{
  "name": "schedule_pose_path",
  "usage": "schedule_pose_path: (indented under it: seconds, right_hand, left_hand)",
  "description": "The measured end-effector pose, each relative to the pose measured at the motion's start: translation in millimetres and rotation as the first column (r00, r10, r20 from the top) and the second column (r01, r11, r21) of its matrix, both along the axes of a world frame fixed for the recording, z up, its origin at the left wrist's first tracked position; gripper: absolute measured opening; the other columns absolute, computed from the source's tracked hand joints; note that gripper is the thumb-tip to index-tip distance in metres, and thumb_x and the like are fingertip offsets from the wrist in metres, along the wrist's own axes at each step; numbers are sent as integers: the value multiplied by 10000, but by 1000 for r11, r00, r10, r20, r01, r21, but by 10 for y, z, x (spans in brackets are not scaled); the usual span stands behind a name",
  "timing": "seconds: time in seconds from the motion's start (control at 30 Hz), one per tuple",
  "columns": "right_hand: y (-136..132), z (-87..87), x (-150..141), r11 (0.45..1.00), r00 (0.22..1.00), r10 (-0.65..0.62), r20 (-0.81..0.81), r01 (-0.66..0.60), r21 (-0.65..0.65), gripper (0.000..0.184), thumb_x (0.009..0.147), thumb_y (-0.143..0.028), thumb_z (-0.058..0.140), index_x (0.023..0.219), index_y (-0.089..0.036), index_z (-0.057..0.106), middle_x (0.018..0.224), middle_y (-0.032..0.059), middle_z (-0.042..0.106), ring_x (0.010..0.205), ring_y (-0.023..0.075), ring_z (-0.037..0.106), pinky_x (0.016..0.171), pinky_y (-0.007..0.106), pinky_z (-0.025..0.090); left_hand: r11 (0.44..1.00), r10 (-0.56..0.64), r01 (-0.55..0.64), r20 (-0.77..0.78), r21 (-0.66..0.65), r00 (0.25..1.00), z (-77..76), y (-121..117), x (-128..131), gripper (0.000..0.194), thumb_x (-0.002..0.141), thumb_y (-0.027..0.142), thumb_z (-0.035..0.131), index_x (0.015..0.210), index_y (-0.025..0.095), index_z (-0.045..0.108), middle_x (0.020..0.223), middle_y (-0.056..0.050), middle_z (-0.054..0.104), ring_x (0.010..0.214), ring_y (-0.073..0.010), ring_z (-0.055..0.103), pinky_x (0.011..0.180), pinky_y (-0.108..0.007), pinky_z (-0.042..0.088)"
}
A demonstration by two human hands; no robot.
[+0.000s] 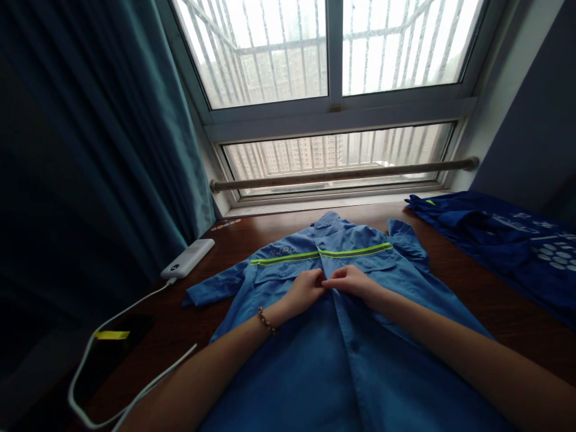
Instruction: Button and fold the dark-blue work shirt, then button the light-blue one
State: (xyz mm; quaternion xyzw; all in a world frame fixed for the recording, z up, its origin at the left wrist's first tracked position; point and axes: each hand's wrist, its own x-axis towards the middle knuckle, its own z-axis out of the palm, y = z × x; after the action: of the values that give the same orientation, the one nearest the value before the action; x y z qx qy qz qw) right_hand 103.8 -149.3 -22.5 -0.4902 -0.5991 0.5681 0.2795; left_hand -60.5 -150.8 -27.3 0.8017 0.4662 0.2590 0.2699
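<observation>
A blue work shirt (342, 354) with a yellow-green reflective stripe across the chest lies face up on the brown table (490, 300), collar toward the window. My left hand (305, 291) and my right hand (352, 280) meet at the shirt's front placket just below the stripe. Both have fingers curled and pinching the fabric edges at the centre. A beaded bracelet sits on my left wrist. The shirt's left sleeve stretches out toward the table's left side.
A white power bank (188, 258) with a white cable (90, 360) lies at the left, near a dark phone (121, 336) with a yellow tag. Darker blue garments (508, 240) are piled at the right. A teal curtain (112, 150) hangs left of the barred window.
</observation>
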Motion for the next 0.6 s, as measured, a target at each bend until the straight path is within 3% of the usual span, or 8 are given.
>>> schedule_pose_path:
  seconds: [0.13, 0.27, 0.33, 0.47, 0.6]
  right_hand:
    - [-41, 55, -38, 998, 998, -56, 2, 56, 41, 168, 558, -189, 632, 491, -146, 484, 405, -79, 371, 402, 37, 291, 406, 205, 172]
    - [-67, 123, -30, 976, 973, -193, -129, 177, -127, 160, 599, -211, 567, 508, -167, 443, 380, -91, 302, 344, 37, 238, 378, 216, 116]
    - [-61, 121, 9, 975, 968, -160, -195, 124, -183, 206, 593, -244, 597, 507, -169, 426, 387, -91, 302, 337, 34, 229, 372, 218, 97]
    - [-53, 30, 107, 986, 964, -86, -252, 46, -158, 293, 590, -299, 645, 496, -168, 400, 403, -92, 288, 351, 26, 207, 373, 224, 87]
    - [-84, -30, 144, 993, 956, -58, -288, 27, -112, 270, 626, -344, 640, 544, -158, 464, 401, -92, 288, 358, 31, 207, 378, 228, 81]
  left_hand:
    - [970, 84, -29, 221, -241, 972, 85, -50, 0, 57, 660, 188, 571, 665, 169, 518, 565, -2, 594, 539, -149, 582, 498, -228, 420]
    - [865, 168, 87, 448, -495, 878, 177, -54, 11, 220, 624, 256, 660, 718, 163, 484, 553, 1, 605, 529, -172, 620, 500, -259, 484]
    - [830, 176, 148, 506, -537, 844, 168, -23, 13, 287, 585, 264, 709, 736, 145, 496, 567, 0, 613, 529, -159, 622, 516, -251, 495]
    - [763, 165, 250, 554, -596, 816, 66, 41, 4, 344, 555, 272, 748, 757, 108, 523, 629, -35, 642, 580, -157, 640, 564, -239, 508]
    - [754, 158, 274, 569, -597, 807, -22, 59, -12, 346, 560, 287, 751, 758, 105, 533, 677, -54, 660, 623, -173, 650, 598, -263, 520]
